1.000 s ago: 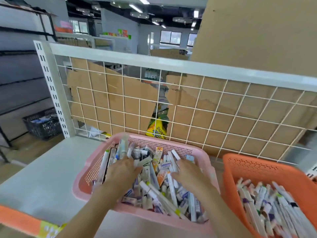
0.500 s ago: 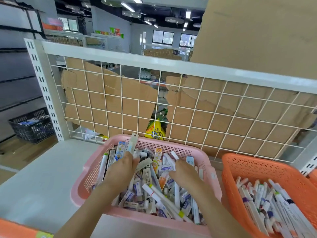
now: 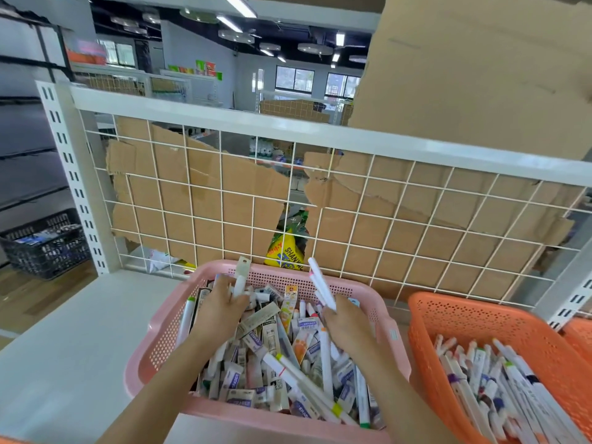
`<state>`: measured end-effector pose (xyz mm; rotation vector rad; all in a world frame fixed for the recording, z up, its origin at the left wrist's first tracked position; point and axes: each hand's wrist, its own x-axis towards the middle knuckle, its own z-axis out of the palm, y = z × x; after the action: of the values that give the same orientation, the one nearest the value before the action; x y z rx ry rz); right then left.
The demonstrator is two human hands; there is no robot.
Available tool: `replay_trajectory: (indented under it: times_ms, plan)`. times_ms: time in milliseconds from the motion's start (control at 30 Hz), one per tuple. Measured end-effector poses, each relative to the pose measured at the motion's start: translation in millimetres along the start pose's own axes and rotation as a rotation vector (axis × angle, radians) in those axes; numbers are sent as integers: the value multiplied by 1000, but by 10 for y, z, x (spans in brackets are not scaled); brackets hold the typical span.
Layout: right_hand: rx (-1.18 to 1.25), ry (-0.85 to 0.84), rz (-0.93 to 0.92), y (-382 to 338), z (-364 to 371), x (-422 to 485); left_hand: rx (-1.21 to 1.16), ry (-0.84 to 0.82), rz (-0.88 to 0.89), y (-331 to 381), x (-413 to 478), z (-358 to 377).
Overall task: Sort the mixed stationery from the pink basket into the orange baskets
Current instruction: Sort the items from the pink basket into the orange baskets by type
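Shelf [image 3: 80, 363]; pens [image 3: 320, 283] in right hand [image 3: 347, 328], tips up-left

This is a shop floor, a stationery or general store judging by its fittings. Across the middle of the frame runs a retail shelving unit: a white slotted upright [image 3: 69, 174] at left, a wire grid back panel [image 3: 352, 219] with torn cardboard sheets [image 3: 198, 193] behind it, and a pale shelf [image 3: 80, 347] below. On that shelf, at lower centre and lower right, a pink basket [image 3: 389, 318] and an orange basket [image 3: 480, 318] hold bulk stationery [image 3: 272, 334], much of it in printed retail packets. A yellow printed packet [image 3: 286, 251] shows through a gap in the cardboard. At upper left, further grid-backed shelf units [image 3: 128, 84] stand under ceiling strip lights [image 3: 237, 4]. A black basket [image 3: 48, 248] of goods sits on the wooden floor at left.
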<state>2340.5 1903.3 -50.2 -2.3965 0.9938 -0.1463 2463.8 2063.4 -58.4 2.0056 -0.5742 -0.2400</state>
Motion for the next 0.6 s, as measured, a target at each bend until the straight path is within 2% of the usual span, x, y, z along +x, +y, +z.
replay_trajectory:
  times_ms: [133, 367, 600]
  plan:
    - [43, 137, -35, 28, -129, -44, -86, -59, -22, 16, 34, -37]
    - [93, 376, -62, 374, -395, -228, -88, -85, 117, 180, 28, -38]
    - [181, 594, 98, 1015, -758, -578, -86, -21, 203, 369, 66, 173]
